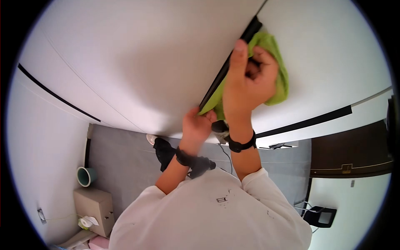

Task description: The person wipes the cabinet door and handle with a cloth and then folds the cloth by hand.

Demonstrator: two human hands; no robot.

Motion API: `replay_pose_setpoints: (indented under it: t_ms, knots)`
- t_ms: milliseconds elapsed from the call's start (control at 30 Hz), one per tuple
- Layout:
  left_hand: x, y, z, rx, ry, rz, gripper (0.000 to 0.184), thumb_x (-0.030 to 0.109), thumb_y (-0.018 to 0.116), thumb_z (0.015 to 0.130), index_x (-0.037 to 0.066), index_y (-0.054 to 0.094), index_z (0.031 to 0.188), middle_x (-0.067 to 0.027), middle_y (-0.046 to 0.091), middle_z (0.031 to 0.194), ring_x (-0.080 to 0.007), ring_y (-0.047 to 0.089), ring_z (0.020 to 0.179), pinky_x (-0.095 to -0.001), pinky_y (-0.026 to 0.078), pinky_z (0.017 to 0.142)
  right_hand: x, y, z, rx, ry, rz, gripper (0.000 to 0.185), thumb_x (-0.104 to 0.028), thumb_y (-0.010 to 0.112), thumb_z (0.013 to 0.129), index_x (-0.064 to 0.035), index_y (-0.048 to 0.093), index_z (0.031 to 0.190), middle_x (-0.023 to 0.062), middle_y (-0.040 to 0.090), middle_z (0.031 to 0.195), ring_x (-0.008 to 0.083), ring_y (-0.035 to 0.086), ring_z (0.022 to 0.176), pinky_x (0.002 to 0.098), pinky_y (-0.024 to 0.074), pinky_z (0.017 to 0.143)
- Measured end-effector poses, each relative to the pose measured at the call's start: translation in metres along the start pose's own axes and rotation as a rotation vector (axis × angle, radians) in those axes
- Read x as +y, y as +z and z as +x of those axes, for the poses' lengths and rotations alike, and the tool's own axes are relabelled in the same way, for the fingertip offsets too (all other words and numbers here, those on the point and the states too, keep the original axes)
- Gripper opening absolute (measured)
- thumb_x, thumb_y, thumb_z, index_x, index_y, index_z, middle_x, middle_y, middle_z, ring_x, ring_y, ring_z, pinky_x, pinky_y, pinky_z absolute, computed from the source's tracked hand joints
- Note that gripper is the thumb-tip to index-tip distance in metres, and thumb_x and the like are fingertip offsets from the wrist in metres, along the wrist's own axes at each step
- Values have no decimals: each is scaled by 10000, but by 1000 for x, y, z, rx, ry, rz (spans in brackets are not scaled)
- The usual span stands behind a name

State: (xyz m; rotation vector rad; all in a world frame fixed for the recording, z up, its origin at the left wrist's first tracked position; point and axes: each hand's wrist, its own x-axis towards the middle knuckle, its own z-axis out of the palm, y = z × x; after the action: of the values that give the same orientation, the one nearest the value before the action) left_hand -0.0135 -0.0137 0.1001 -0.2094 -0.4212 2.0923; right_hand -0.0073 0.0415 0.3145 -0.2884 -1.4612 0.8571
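Note:
A long black handle strip (216, 85) runs slantwise along the seam of a white panel. Behind and beside it hangs a bright green cloth (282, 81). My right hand (252, 81) is curled at the upper part of the strip, its thumb along the black edge and its fingers bent onto the cloth. Lower down, my left hand (197, 125) pinches the cloth's narrow end at the strip's bottom tip. Both wrists carry black bands.
Another black strip (306, 121) crosses the white surface at right. Below on the grey floor (121, 154) are a green bucket (85, 177) and a beige cabinet (93, 208). A black chair (320, 216) stands at lower right, near a dark brown door (354, 152).

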Motion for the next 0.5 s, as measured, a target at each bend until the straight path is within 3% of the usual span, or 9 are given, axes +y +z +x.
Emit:
replay_pose_setpoints:
  t_ms: [67,200,267,300,367,500]
  knots:
    - [0,-1,-1,-1,-23,13,368,191,305,982,-36,473,1217,-196,543,1252,-318,508,1193,-436,409,1018,12,-8,-13,-87,-1,-91,291,-160,772,802,23,584,926,-7,566,678,23,475,515,177,382,480]
    - [-18,30,-4,122,-3,-11,391,227,327,984,-18,476,1249,-165,542,1278,-300,498,1213,-431,379,1046,41,-30,-41,-177,-63,-164,260,-126,794,764,15,597,858,8,567,593,54,461,440,206,382,443]
    - [-27,50,-10,-9,-52,42,416,267,346,984,14,472,1290,-127,529,1317,-280,481,1237,-428,341,1075,54,-42,-57,-346,-172,-209,235,-118,794,748,8,605,808,56,588,601,102,494,441,234,398,450]
    - [-28,47,-10,2,-52,51,416,267,346,984,14,472,1290,-127,529,1317,-280,481,1237,-428,341,1075,58,-48,-61,-339,-159,-207,235,-118,794,748,8,605,808,56,588,601,102,494,441,234,398,450]
    - [-24,35,-8,-171,-132,65,438,300,339,990,37,466,1316,-104,499,1362,-259,451,1269,-417,302,1099,62,-54,-64,-469,-157,-198,213,-125,776,763,3,613,810,79,597,602,145,525,463,259,414,461]
    - [-24,31,-2,-198,-83,232,447,308,308,1003,55,448,1344,-112,473,1389,-256,426,1291,-409,281,1111,56,-59,-50,-540,-50,-92,174,-116,742,803,4,618,825,70,611,626,123,549,503,248,427,476]
